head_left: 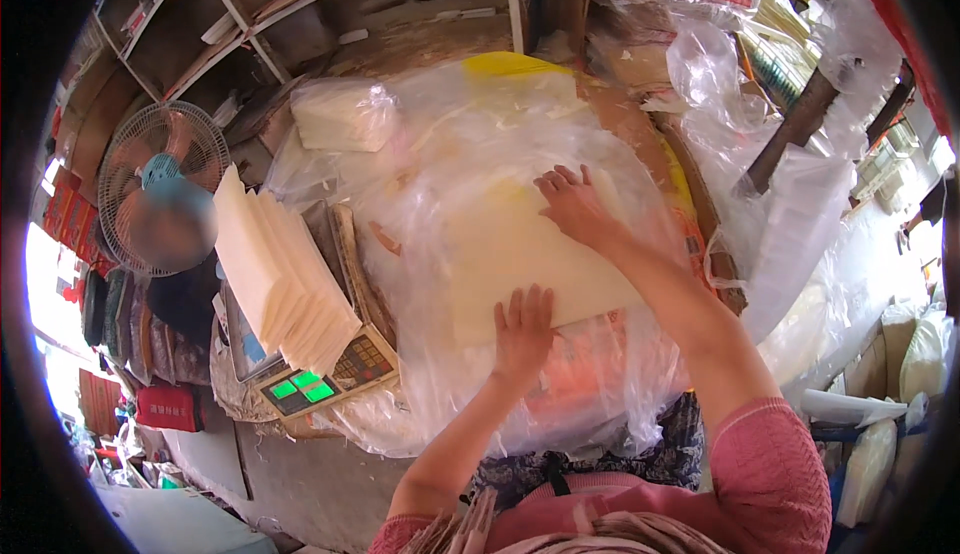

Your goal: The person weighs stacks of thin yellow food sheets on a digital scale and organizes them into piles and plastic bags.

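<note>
A pale yellow, flat sheet or stack of sheets (480,254) lies in front of me on crumpled clear plastic film (420,194). My left hand (524,326) rests flat near its front edge, fingers pointing away from me. Farther off and to the right, my right hand (578,206) lies on the upper part of it with the fingers spread. Neither hand grips anything that I can see. To the left, a fanned stack of cream sheets (285,274) stands on a digital scale (345,374) with green lit displays.
A second pale bundle in plastic (345,116) lies at the far left of the table. An electric fan (165,159) stands at left, beside a person (180,229). Shelves (240,29) line the back. Hanging plastic bags (800,224) and a dark post (795,129) are at right.
</note>
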The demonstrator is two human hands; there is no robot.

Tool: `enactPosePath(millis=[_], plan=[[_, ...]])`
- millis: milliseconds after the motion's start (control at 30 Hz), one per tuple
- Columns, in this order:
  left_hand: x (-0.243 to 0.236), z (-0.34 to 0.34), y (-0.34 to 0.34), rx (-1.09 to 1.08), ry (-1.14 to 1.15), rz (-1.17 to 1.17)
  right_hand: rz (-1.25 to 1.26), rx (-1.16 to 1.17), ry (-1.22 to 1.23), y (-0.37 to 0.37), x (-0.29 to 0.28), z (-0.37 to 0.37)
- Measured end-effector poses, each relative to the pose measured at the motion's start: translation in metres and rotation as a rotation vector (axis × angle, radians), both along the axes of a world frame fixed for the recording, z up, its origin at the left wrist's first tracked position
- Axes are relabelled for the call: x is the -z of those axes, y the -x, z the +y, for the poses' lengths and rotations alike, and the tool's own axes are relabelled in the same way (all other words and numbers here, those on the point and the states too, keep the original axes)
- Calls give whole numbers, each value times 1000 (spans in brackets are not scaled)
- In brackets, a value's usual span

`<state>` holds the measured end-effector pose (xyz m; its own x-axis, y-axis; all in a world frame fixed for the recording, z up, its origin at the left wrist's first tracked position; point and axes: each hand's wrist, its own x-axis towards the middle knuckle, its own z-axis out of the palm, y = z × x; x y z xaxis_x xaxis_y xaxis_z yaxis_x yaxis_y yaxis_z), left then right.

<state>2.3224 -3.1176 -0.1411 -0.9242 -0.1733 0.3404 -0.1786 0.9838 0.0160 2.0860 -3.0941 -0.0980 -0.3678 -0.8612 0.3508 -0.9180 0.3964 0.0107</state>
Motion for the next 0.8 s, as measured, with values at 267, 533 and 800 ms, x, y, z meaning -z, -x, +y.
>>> enactPosePath(millis=[267,533,800], plan=[[-34,-14,3,16,-51,88,-1684,16,254,-133,-23,146],[-73,24,-41,239,-462,216,-1767,62,958,-137,-86,166],[-78,10,-79,421,-1380,701,-502,-631,326,-169,-44,214]])
